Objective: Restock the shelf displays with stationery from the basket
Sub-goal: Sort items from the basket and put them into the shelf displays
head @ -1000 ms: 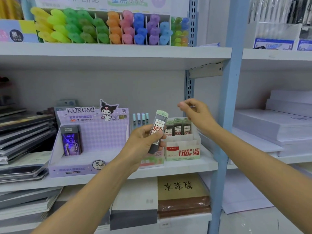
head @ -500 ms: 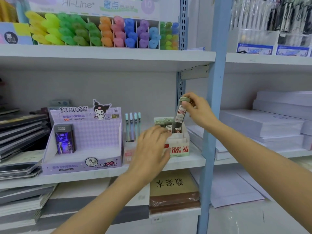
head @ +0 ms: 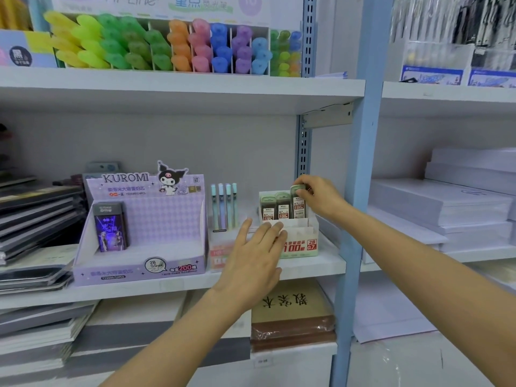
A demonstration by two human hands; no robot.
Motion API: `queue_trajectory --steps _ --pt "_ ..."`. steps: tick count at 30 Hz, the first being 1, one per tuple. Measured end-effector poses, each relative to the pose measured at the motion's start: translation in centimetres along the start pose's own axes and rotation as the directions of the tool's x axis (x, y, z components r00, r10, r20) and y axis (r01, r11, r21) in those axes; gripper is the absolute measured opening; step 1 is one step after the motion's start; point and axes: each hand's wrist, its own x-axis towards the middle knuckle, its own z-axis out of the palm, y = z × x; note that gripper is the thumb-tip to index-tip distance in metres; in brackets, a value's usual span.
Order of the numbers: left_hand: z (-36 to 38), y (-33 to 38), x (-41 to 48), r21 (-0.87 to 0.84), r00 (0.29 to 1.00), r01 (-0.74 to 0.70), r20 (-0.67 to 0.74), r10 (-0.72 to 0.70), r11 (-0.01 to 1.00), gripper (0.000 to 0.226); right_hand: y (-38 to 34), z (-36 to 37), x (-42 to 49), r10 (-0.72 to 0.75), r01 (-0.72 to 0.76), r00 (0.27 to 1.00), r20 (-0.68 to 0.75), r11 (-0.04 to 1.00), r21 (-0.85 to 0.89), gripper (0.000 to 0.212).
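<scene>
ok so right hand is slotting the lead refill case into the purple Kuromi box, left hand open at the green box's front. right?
No, in the head view the right hand is slotting the lead refill case into the green 0.7 lead box, not the purple Kuromi box. The left hand is open at the green box's front.
</scene>
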Motion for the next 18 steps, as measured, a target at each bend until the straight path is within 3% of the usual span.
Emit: queue_trajectory --steps 5,9,12,15,18 --pt "0.3 -0.2 -0.2 -0.002 1.000 -0.010 -0.008 0.010 1.000 0.070 1.1 1.4 0.1 -0.002 -0.007 0.995 -0.104 0.996 -0.085 0.017" --pt "-0.1 -0.1 -0.9 -0.052 1.000 -0.013 -0.028 0.012 0.999 0.064 0.9 1.8 -1.2 -0.048 0.036 0.995 -0.091 0.991 -0.127 0.031" --pt "-0.9 0.4 -2.6 -0.162 0.989 -0.017 -0.145 -0.007 0.987 0.046 -0.7 2.2 -4.1 -0.190 0.185 0.966 -0.176 0.982 -0.043 0.028" --pt "0.3 1.5 -6.0 -0.297 0.941 0.022 -0.316 -0.121 0.955 0.026 -2.7 3.9 -8.8 -0.313 0.345 0.922 -0.228 0.932 0.115 0.013" --pt "3.5 3.2 -11.2 -0.410 0.933 0.133 -0.255 -0.253 0.902 0.016 -3.2 8.2 -14.3 -0.343 0.348 0.937 -0.069 0.892 0.290 0.011"
